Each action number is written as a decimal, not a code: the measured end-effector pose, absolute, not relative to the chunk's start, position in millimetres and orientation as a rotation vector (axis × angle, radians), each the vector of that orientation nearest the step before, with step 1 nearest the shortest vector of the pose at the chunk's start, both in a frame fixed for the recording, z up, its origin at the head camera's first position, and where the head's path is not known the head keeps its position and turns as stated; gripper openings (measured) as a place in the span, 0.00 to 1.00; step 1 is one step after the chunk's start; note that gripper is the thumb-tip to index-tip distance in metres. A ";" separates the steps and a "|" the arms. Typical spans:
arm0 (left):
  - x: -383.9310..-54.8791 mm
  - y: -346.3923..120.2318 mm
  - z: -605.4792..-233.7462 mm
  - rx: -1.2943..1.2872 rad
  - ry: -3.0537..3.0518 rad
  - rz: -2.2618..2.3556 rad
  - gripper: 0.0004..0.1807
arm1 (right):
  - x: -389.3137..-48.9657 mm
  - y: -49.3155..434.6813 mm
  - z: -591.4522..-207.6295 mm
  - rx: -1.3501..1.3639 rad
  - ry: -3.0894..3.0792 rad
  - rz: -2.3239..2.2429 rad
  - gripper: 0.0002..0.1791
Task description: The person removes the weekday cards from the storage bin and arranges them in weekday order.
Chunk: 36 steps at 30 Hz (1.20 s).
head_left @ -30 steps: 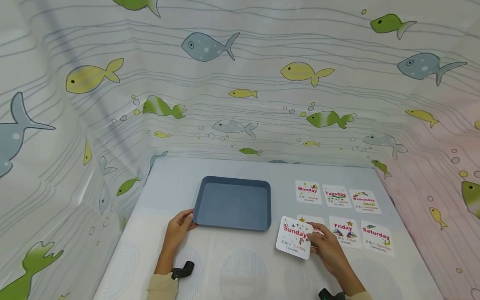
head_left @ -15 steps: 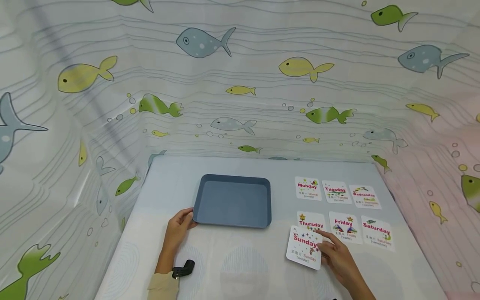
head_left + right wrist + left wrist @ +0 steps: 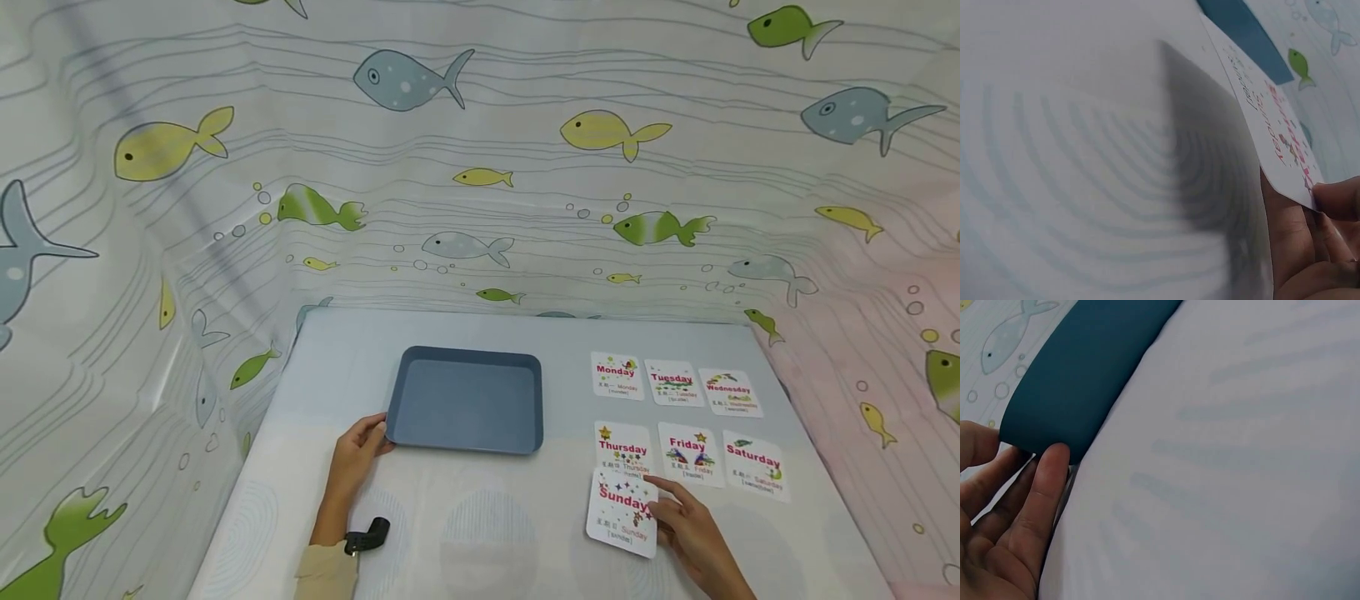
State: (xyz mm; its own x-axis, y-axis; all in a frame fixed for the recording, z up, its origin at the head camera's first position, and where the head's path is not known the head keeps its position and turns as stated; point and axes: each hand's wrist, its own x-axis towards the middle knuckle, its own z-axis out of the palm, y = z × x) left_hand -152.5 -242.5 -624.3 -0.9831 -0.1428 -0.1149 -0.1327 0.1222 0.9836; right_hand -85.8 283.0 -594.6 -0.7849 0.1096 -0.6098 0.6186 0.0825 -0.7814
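Observation:
In the head view my right hand (image 3: 692,525) pinches the right edge of a white "Sunday" flashcard (image 3: 622,523) between thumb and fingers. That card (image 3: 1266,115) is tilted and raised off the table, casting a shadow in the right wrist view. Its top edge overlaps the lower edge of the "Thursday" card (image 3: 622,442) in the head view. To the left, my left hand (image 3: 358,457) holds the near left corner of a blue-grey rectangular tray (image 3: 537,408). The left wrist view shows thumb and fingers against the tray's outer wall (image 3: 1079,369) at that corner.
Beyond lie "Monday" (image 3: 617,379), "Tuesday" (image 3: 674,386) and "Wednesday" (image 3: 731,395) cards. "Friday" (image 3: 691,457) and "Saturday" (image 3: 755,468) cards sit right of "Thursday". A fish-patterned curtain (image 3: 420,150) surrounds the pale tablecloth (image 3: 442,517).
My right hand has moved the "Sunday" card right and toward me, uncovering most of the "Thursday" card. The left hand stays at the tray corner.

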 end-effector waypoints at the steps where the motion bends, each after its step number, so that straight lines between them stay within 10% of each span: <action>1: -152.6 -242.5 -624.0 0.293 -2.349 -2.058 0.23 | -84.5 284.2 -594.9 0.724 1.973 -1.741 0.30; 36: -151.8 -240.2 -620.0 0.361 -2.366 -2.071 0.22 | -64.1 299.9 -605.0 0.674 2.199 -1.415 0.24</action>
